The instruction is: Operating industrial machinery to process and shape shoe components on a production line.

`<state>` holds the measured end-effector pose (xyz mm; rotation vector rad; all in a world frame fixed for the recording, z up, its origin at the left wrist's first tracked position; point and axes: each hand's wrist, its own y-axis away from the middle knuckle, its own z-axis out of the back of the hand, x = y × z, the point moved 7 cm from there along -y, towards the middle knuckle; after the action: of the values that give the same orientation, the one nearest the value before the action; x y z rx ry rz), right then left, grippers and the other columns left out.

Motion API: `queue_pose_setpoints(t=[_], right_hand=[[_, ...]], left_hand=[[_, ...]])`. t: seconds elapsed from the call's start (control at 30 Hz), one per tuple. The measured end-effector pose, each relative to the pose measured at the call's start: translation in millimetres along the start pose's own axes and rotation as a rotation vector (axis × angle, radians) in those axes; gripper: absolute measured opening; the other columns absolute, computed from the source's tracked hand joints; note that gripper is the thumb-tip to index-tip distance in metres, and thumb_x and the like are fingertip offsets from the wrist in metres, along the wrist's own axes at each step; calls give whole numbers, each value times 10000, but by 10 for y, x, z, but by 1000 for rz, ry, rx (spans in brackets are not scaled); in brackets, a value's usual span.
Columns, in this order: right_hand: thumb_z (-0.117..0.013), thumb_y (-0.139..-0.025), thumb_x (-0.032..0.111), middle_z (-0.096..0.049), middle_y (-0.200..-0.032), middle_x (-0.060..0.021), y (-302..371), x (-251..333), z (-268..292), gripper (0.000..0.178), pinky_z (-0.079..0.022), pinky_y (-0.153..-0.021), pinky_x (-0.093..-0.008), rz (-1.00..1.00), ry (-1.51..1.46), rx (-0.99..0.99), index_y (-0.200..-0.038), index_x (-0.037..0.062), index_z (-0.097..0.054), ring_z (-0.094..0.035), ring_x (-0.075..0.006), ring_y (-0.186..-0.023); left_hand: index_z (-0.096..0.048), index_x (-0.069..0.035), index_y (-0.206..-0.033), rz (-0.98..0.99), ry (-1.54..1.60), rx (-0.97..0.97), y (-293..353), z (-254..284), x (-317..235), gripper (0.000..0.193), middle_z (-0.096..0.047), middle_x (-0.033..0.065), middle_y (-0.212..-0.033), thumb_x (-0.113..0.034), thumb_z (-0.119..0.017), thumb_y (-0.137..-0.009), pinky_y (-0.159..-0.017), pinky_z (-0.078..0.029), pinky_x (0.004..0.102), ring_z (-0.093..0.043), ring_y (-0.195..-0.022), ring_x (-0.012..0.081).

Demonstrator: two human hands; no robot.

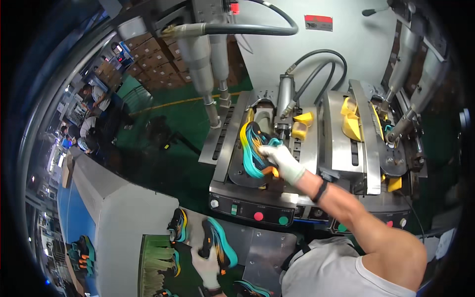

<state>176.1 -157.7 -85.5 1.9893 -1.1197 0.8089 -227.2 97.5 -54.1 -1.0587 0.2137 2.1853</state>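
Note:
My right hand (pixel 284 162), in a white glove, is closed on a sneaker (pixel 251 156) with a black upper and a teal, yellow and orange sole. That sneaker is tilted over the left station of a pressing machine (pixel 232 185). Lower down, my left hand (pixel 207 267), also gloved, grips a second black sneaker (pixel 225 242) with a teal sole above the metal worktop; its fingers are partly hidden by the shoe. Close to that hand lies another sneaker (pixel 179 225) with a yellow and teal sole.
Yellow blocks (pixel 300 129) sit beside the left station. A right station (pixel 341 148) stands alongside, under thick metal cylinders. Coloured buttons (pixel 258 216) line the machine's front panel. More sneakers (pixel 81 255) lie at far left. Other people (pixel 96 99) work in the background, near stacked cartons (pixel 153 62).

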Motion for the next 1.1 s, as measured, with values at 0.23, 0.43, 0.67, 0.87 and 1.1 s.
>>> queue_pose_setpoints(t=[0.23,0.43,0.67,0.87,1.1], right_hand=[[-746,-818,155,-770,-1027,-220,-1955,-283,422,281,-591,-851,-428,31,994,-651,-1039,-20,-742,-768,-368,-985],[-741,-813,222,-528,-1470,-326,-2618,-416,386,820,-509,-1123,-466,-23,1224,-672,-1470,-114,-383,-576,-480,-1357],[-747,-770,311,-701,-1283,-278,-2324,-715,91,632,-544,-1062,-417,86,1302,-520,-1244,-96,-654,-684,-370,-1251],[-705,-932,356,-753,-1126,-133,-3200,-523,881,475,-581,-854,-428,-54,1391,8,-1236,-9,-717,-722,-282,-957],[-713,-1025,470,-663,-842,-20,-1503,-429,-258,472,-503,-660,-368,302,1075,173,-1032,-2,-688,-586,-152,-679]], left_hand=[[-649,33,-1200,435,-266,-148,1642,787,1654,471,-716,235,-1105,-259,-840,-884,-949,-557,455,-695,-1020,383],[-644,57,-1122,784,-279,-267,2740,973,2442,430,-713,237,-1082,-217,-868,-877,-948,-552,459,-683,-1012,351],[-591,12,-1341,802,-406,-432,3863,236,3033,585,-687,243,-1214,-214,-814,-850,-1007,-533,481,-683,-1136,409],[-301,113,-1599,900,-20,-653,4384,101,3036,1074,-528,343,-1508,-264,-901,-792,-1182,-422,433,-538,-1420,406],[-716,-50,-1204,1008,-158,-525,4659,-185,3639,420,-790,170,-1109,-274,-820,-865,-899,-582,389,-773,-1030,270]])
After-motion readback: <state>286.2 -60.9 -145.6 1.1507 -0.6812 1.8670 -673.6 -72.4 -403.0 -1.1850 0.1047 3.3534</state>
